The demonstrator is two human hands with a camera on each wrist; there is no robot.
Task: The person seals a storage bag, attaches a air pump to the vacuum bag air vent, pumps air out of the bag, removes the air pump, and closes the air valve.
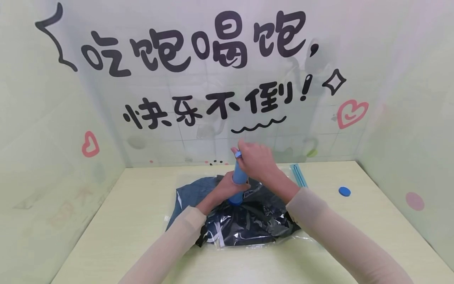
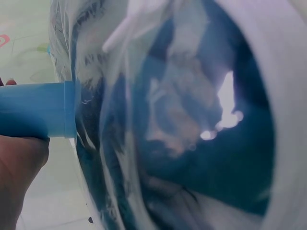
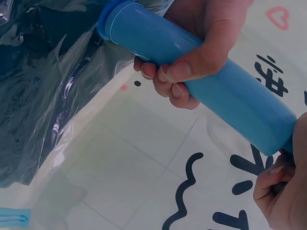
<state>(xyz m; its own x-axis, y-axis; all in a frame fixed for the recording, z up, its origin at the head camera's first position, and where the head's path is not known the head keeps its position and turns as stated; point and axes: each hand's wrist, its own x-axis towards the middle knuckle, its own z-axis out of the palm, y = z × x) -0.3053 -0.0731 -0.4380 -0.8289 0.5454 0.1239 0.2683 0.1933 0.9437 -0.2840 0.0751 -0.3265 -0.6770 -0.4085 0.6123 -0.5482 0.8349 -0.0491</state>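
A blue hand pump (image 1: 240,174) stands slightly tilted on a clear plastic storage bag (image 1: 248,234) packed with dark clothing. My left hand (image 1: 225,188) grips the pump's barrel in its lower half; in the right wrist view its thumb and fingers wrap round the tube. At the top, my right hand (image 1: 258,158) holds the pump's handle, whose grip is mostly hidden by the fingers. The pump's darker blue base ring (image 3: 109,20) meets the bag. Creased film and dark teal cloth (image 2: 211,158) fill the left wrist view.
On the pale wooden table (image 1: 117,236), a round blue cap (image 1: 344,191) lies to the right. A light blue strip (image 1: 299,175) lies at the bag's back right edge. Pale walls with black lettering (image 1: 220,102) and pink hearts enclose the table on three sides.
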